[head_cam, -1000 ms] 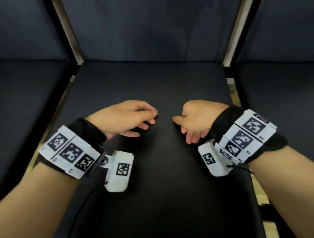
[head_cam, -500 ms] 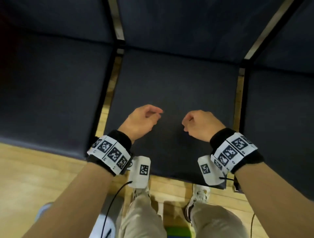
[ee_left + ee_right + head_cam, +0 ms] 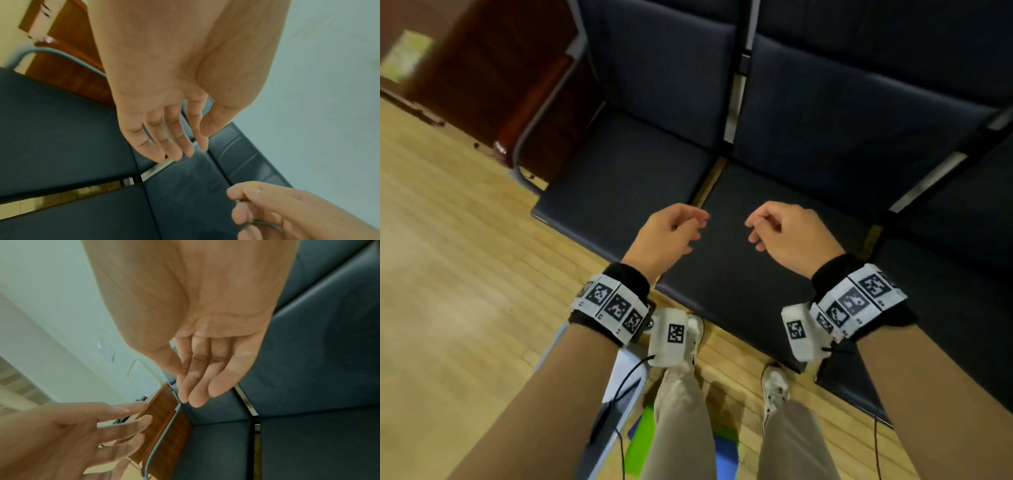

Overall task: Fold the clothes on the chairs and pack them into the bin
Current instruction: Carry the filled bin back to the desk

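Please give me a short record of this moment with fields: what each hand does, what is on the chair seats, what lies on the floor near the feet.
left hand: left hand held above the seat, fingers loosely curled, holds nothing
right hand: right hand likewise above the seat, holds nothing
chairs: row of dark chairs; no clothes on the visible seats
floor: wooden floor
near feet: green and blue items beside a pale container edge; cannot tell what they are

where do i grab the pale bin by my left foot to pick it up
Take the bin by its top rim, reaching down from above with the left hand, which holds nothing. Only that pale rim shows beside the left leg; any handles are hidden.
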`<move>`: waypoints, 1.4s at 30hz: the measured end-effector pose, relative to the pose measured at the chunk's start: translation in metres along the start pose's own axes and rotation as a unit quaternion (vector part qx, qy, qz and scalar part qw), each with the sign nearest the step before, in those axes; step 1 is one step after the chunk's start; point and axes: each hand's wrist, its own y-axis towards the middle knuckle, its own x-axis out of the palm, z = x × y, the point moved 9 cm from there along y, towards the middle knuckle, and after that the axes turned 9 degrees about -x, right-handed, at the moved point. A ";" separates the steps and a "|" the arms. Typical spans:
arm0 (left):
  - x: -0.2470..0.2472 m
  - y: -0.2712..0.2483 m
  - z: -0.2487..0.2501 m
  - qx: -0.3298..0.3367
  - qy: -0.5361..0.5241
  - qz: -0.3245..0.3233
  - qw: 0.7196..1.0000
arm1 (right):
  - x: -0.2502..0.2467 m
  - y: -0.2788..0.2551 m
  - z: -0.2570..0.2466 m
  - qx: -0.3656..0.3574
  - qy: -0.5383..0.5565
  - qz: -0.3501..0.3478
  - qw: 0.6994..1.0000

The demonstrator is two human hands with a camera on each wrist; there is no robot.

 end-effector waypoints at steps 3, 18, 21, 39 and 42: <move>-0.011 -0.049 0.010 -0.003 -0.025 0.036 0.999 | -0.015 -0.024 -0.034 -0.034 -0.011 -0.029 0.999; -0.093 -0.226 -0.007 -0.033 -0.182 0.182 0.966 | 0.020 -0.086 -0.191 -0.180 -0.045 -0.168 0.968; -0.115 -0.245 -0.024 -0.043 -0.211 0.211 0.953 | 0.044 -0.086 -0.222 -0.203 -0.063 -0.194 0.958; -0.154 -0.353 -0.175 -0.113 -0.373 0.318 0.864 | 0.151 -0.126 -0.271 -0.224 -0.106 -0.287 0.925; -0.143 -0.397 -0.215 -0.138 -0.392 0.357 0.837 | 0.194 -0.149 -0.268 -0.229 -0.111 -0.339 0.906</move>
